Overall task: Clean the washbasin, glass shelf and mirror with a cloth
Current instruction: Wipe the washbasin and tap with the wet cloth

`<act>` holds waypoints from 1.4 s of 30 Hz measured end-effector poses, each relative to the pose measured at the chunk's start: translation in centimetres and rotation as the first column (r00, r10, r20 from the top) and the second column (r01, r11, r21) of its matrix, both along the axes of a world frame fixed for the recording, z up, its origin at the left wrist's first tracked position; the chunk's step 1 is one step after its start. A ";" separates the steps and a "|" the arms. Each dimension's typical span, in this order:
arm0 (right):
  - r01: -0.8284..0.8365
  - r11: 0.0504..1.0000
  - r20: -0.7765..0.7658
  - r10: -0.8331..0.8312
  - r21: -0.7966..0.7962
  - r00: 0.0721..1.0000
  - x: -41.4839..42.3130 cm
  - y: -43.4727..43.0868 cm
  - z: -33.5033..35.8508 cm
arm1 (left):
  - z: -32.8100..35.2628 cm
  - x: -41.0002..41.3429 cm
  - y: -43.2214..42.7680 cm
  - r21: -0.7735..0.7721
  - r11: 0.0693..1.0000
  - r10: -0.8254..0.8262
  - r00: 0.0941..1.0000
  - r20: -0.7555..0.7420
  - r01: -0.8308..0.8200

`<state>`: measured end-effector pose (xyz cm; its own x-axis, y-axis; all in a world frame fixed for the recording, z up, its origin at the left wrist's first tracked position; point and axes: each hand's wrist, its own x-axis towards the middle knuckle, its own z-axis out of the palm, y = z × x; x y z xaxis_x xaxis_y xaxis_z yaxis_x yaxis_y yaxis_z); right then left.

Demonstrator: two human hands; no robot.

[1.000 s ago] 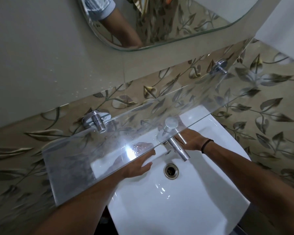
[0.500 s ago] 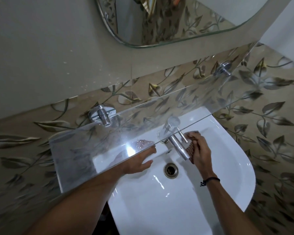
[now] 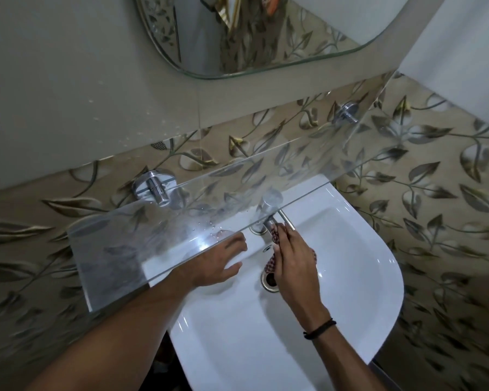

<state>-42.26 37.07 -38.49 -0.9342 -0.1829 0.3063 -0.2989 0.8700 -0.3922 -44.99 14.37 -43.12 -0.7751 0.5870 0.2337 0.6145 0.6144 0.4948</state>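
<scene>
A white washbasin [image 3: 336, 292] hangs below a clear glass shelf [image 3: 181, 221], and the mirror [image 3: 251, 32] is on the wall above. My right hand [image 3: 294, 263] grips a red-and-white checked cloth [image 3: 274, 238] wrapped around the chrome tap spout [image 3: 268, 221], above the drain [image 3: 269, 281]. My left hand [image 3: 220, 263] rests flat on the basin's back left ledge, fingers spread, partly under the shelf's front edge. Most of the cloth is hidden under my right hand.
Two chrome brackets [image 3: 156, 187] [image 3: 347, 111] hold the shelf to the leaf-patterned tiles [image 3: 435, 179]. The tap lever [image 3: 287, 220] sticks out beside the cloth. Water drops speckle the shelf and the plain wall above.
My right hand has come from behind the tap to over the spout, closing the cloth around it and sliding toward the drain. The left hand stays put. The view has shifted left.
</scene>
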 end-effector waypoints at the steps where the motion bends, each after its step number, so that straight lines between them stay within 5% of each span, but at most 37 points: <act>1: 0.034 0.992 -0.024 -0.031 0.123 0.999 -0.2 -0.5 -0.3 | 0.1 0.0 0.0 0.003 1.000 -0.002 1.000 0.004 0.002; 5: 0.176 0.922 -0.069 -0.162 0.346 0.984 -1.4 -1.4 -0.2 | 0.5 0.1 0.1 0.005 1.000 -0.004 1.000 0.005 0.004; 8: 0.057 0.925 0.214 -0.147 0.375 0.966 -3.5 -1.3 1.4 | 0.3 0.1 0.1 0.006 1.000 -0.001 1.000 -0.002 0.001; 10: 0.065 0.996 0.546 -0.084 0.055 0.833 -5.1 -0.4 3.1 | 0.3 0.1 0.1 -0.001 1.000 0.005 1.000 -0.007 -0.005; 12: 0.241 0.891 0.720 0.126 -0.385 0.683 -6.3 0.4 4.6 | 0.3 0.2 0.1 -0.002 1.000 0.007 1.000 -0.015 -0.007; 14: 0.374 0.768 0.747 0.197 -0.520 0.635 -6.4 0.5 5.4 | 0.3 0.2 0.1 0.002 1.000 0.005 1.000 -0.019 -0.005; 16: 0.370 0.816 0.713 0.072 -0.444 0.697 -6.0 -0.2 5.1 | 0.3 0.2 0.1 0.002 1.000 0.003 1.000 -0.019 -0.003; 18: 0.295 0.945 0.578 -0.165 -0.138 0.799 -4.9 -1.4 4.2 | 0.3 0.2 0.1 -0.002 1.000 0.010 1.000 -0.019 -0.010; 20: 0.305 0.952 0.408 -0.284 0.014 0.868 -3.8 -2.8 3.5 | 0.4 0.1 0.1 -0.003 1.000 0.012 1.000 -0.017 -0.012; 23: 0.343 0.939 0.430 -0.302 -0.019 0.851 -4.1 -2.6 3.5 | 0.4 0.2 0.2 -0.001 1.000 0.006 1.000 -0.011 -0.006; 26: 0.395 0.825 0.714 0.016 -0.405 0.700 -5.9 -0.2 4.6 | 0.3 0.2 0.1 -0.010 1.000 0.010 1.000 -0.016 -0.010; 28: 0.433 0.770 0.760 0.101 -0.468 0.642 -6.1 0.7 4.8 | 0.4 0.2 0.1 -0.007 1.000 0.008 1.000 -0.007 -0.008; 32: 0.376 0.904 0.481 -0.243 -0.202 0.842 -6.6 1.0 3.3 | 0.3 0.2 0.1 0.020 1.000 0.004 1.000 0.005 -0.005; 34: 0.436 0.797 0.378 -0.283 -0.419 0.881 -7.5 0.8 4.1 | 0.2 0.2 0.1 0.022 1.000 0.009 1.000 0.000 -0.009; 36: 0.398 0.576 0.352 -0.197 -0.714 0.915 -8.5 0.8 5.2 | 0.2 0.1 0.1 0.028 1.000 0.009 1.000 -0.011 -0.009; 39: 0.293 0.314 0.311 0.010 -0.903 0.950 -9.8 0.9 6.1 | -0.1 0.1 0.0 0.018 1.000 0.004 0.999 -0.049 -0.003; 42: 0.090 0.318 0.184 0.280 -0.944 0.942 -10.6 0.7 7.0 | -0.1 0.1 0.0 0.020 1.000 0.009 0.995 -0.095 -0.007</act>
